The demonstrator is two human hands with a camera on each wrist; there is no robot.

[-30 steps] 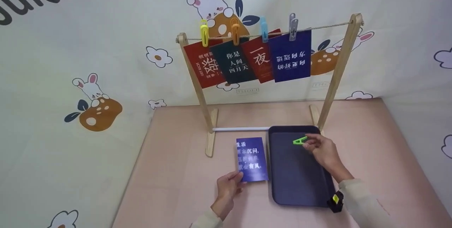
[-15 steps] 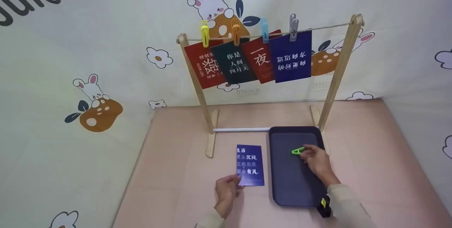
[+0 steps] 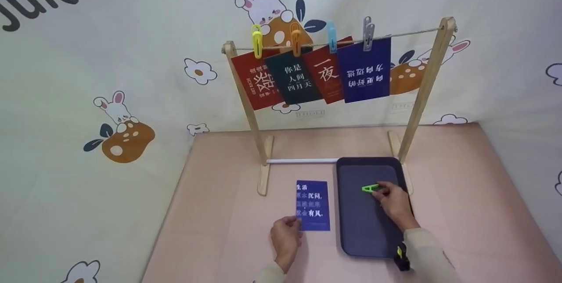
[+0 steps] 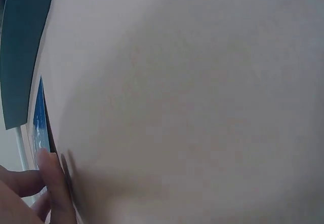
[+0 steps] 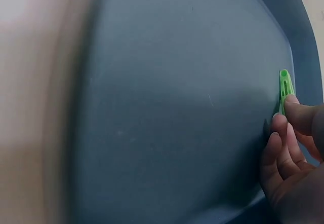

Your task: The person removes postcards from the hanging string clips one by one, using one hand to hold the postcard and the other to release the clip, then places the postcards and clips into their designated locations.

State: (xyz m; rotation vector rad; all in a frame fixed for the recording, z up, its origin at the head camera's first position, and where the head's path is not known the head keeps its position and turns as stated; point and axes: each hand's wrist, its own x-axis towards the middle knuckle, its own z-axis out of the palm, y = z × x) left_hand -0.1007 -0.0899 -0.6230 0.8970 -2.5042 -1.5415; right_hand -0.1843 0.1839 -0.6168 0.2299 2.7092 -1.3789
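Green clip (image 3: 369,188) over dark tray (image 3: 364,230)

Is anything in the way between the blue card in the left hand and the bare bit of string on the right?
Nothing visible is. The left hand holds the blue card in front of the rack, and the string is bare between the grey clip and right post.
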